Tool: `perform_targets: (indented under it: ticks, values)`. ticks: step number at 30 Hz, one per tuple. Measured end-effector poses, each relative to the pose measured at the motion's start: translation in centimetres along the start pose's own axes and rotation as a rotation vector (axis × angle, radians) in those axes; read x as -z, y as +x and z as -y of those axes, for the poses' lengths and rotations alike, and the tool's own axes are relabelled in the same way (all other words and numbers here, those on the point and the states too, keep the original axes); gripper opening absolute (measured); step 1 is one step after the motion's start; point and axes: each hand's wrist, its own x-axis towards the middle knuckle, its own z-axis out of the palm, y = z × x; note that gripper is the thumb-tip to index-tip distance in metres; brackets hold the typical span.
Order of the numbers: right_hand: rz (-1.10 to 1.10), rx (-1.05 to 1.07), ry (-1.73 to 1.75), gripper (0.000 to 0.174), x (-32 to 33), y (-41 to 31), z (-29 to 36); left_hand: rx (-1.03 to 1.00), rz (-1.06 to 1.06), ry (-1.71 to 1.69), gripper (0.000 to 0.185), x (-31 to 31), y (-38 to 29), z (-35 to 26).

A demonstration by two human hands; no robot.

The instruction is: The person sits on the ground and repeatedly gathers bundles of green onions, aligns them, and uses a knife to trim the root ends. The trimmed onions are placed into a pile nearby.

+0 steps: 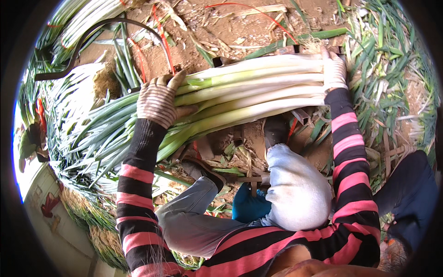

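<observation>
A loose bundle of large green onions (256, 83) lies crosswise before me, white stems to the right and green leaves fanning left. My left hand (162, 97), in a striped knit glove, grips it where white turns to green, fingers and thumb spread across the stalks. At the root end, my right hand (334, 71), gloved alike, holds the stem ends; its palm side is hidden. Square metal tubes (300, 116) of a low frame show around the stalks. A bent metal bar (117, 21) curves up at the left, beside red ties (161, 31).
Bundled green onions (97, 17) lie at the upper left, and more are piled along the left (72, 100). Trimmed leaves (384, 69) heap at the right over bare soil (207, 24). Another person's dark-clothed leg (408, 194) is close on the right.
</observation>
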Motion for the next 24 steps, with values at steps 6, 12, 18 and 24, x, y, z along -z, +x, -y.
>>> perform_targets:
  ticks: [6,12,18,24]
  values:
    - [-0.432,0.716,-0.308,0.041,-0.8,-8.6,7.5,0.051,-0.038,-0.003,0.096,-1.0,-1.0,-0.4]
    - [-0.071,0.853,-0.233,0.074,-8.7,-11.7,13.1,0.017,-0.068,-0.017,0.099,-2.3,0.4,-0.4]
    - [0.108,0.870,-0.295,0.070,-9.7,-11.0,12.1,-0.002,0.012,0.006,0.099,-3.3,0.2,0.3]
    - [0.123,0.935,-0.260,0.070,-9.9,-10.5,10.9,-0.063,-0.034,-0.035,0.101,-4.8,0.2,0.8]
